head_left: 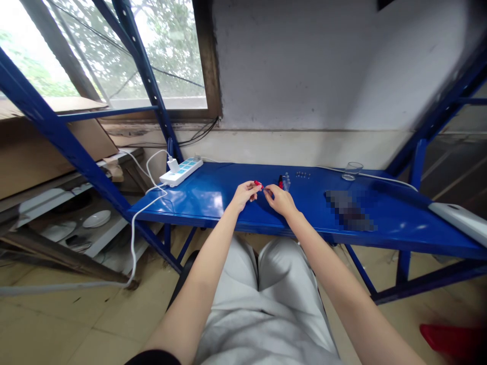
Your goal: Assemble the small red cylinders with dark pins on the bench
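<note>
My left hand (244, 194) is closed in a pinch on a small red piece (258, 183) above the blue metal shelf (213, 197). My right hand (279, 198) is also closed in a pinch, its fingertips almost meeting the left hand's, and what it holds is too small to make out. Just beyond the right hand, a small cluster of red, black and clear parts (283, 181) stands on the shelf. Several tiny dark pieces (303, 175) lie in rows a little farther back.
A white power strip (181, 172) with a plugged-in charger and white cable lies at the shelf's left end. A clear glass (352, 171) stands at the back right, a blurred dark patch (350, 211) right of centre, a white object (462, 218) at the far right. Blue frame struts rise on both sides.
</note>
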Tool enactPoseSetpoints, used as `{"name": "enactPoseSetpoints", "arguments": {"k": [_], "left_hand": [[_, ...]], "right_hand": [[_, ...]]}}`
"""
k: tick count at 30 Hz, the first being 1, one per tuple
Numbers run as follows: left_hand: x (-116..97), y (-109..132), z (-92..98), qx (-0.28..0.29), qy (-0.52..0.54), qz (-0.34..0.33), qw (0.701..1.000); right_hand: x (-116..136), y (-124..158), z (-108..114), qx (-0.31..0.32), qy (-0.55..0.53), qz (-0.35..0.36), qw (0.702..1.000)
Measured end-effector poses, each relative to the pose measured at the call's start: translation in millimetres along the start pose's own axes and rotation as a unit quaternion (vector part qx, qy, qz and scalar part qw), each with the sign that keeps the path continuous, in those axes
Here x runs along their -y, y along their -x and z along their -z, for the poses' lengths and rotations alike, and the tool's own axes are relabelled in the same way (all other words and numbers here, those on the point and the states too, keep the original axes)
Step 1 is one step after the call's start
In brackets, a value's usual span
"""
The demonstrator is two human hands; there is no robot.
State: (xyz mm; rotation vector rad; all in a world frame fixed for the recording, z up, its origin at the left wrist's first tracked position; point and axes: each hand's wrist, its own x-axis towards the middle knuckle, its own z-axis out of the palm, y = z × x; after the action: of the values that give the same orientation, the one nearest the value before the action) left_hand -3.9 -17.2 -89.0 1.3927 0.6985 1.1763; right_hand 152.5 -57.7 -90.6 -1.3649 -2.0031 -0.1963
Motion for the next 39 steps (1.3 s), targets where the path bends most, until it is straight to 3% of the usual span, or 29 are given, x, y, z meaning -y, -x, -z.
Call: {"name": "enactPoseSetpoints", "arguments": {"k": [5, 11, 13, 18, 22, 30, 39], "left_hand": [[-0.8, -0.2, -1.0, -0.018, -0.024, -0.012, 0.999], [-4.7, -2.0, -3.5, -0.145, -0.058, -0.042, 0.987], [-4.3, -2.6, -5.4, -0.158, -0.072, -0.045, 0.984], [3.2, -4.5, -21.3, -0.053, -0.167, -0.058, 0.983], [8.6, -10.7, -42.9, -0.016, -0.302, -0.065, 0.951], [9.9, -17.8, -68.1, -0.046, -0.427, -0.019, 0.903], [28.0, -20.8, -74.6, -0.056, -0.471, -0.022, 0.88]], "right_hand": [[-1.9, -0.8, -1.5, 0.009, -0.01, 0.0, 1.0], [-13.4, -2.1, 4.4, 0.012, -0.055, -0.032, 0.998], [-20.1, 0.6, 8.3, -0.011, -0.071, -0.05, 0.996], [-35.2, 14.7, 17.3, -0.075, -0.113, -0.14, 0.981], [-41.8, 21.9, 19.7, -0.063, -0.107, -0.227, 0.966], [-40.7, 17.7, 20.1, 0.024, 0.004, -0.296, 0.955], [-45.4, 18.1, 15.4, 0.031, 0.034, -0.28, 0.959]]}}
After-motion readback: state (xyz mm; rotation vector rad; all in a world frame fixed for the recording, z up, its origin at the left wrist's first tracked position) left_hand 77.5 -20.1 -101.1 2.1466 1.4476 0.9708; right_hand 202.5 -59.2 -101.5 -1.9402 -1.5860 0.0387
